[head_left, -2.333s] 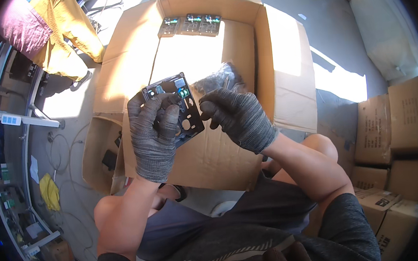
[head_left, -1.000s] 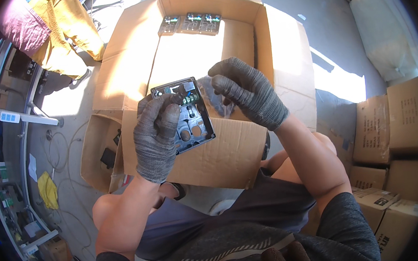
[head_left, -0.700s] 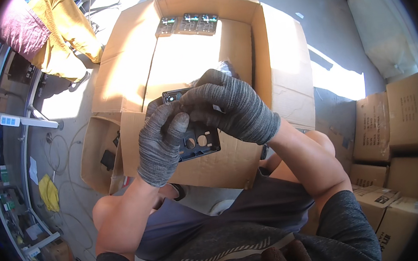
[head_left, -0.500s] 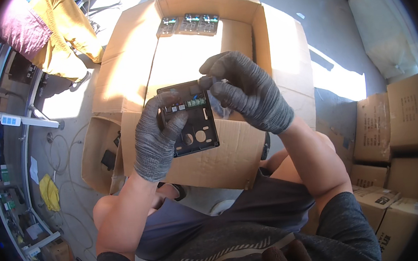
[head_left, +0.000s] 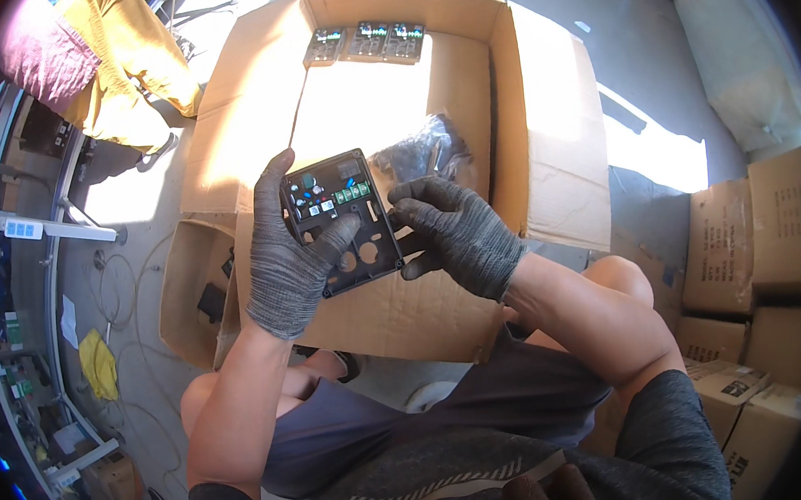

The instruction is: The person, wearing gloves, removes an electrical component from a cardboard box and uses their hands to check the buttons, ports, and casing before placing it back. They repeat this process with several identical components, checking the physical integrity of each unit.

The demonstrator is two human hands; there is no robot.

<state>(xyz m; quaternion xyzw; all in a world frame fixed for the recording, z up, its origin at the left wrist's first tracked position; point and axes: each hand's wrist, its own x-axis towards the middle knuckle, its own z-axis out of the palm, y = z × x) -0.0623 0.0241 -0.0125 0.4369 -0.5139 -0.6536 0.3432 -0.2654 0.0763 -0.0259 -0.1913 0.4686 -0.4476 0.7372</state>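
Black plastic housing (head_left: 380,237): shallow rectangular tray with a thin raised rim, tilted, held above the near part of the open carton; round and slotted holes pierce its smooth lower half.
Circuit parts: small blue, white and dark components across its upper half, beside a ribbed green terminal block (head_left: 352,193).
Left hand (head_left: 285,255): in a grey knitted glove with darker fingers; grip clamped on the housing's left side, thumb across its face.
Right hand (head_left: 464,235): gloved alike, fingers bent at the housing's right edge; cannot tell whether its grip is closed on anything or touching.
Plastic bag (head_left: 402,159): crinkled, shiny, translucent film, lying just beyond the right hand.
Open carton (head_left: 562,131): large, brown corrugated cardboard, flaps spread, partly sunlit.
Three boxy units (head_left: 404,45): dark-topped with green parts, in a row at the carton's far end.
Smaller carton (head_left: 185,293): left, holding dark pieces.
Yellow cloth (head_left: 96,365): crumpled on the floor.
Stacked cartons (head_left: 719,241): brown, right.
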